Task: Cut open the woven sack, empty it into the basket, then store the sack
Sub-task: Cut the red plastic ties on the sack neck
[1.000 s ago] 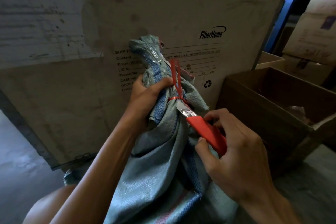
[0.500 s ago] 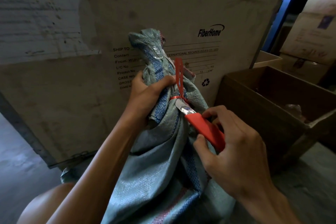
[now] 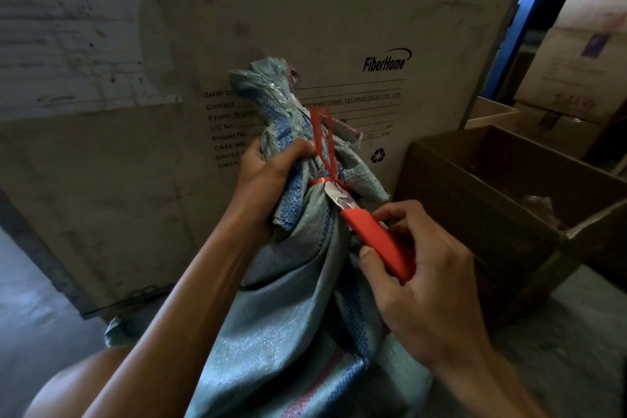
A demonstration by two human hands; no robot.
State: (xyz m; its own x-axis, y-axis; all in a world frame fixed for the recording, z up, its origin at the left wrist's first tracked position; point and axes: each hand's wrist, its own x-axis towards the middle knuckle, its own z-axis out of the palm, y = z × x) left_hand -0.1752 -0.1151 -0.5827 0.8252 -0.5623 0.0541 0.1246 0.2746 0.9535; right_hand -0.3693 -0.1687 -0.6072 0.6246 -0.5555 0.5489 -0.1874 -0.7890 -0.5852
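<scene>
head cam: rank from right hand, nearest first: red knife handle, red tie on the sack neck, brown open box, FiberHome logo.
From the right hand:
1. Red knife handle: held in its fingers.
2. Red tie: at the blade tip, up and left, around the sack neck.
3. Brown open box: to the right, on the floor.
4. FiberHome logo: printed on the big carton behind, farthest.

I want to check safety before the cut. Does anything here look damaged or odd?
The sack looks whole, its neck tied shut by the red tie. One thing stands out: the knife in the right hand has its blade at the tie, close to the left hand gripping the neck just above it.
</scene>
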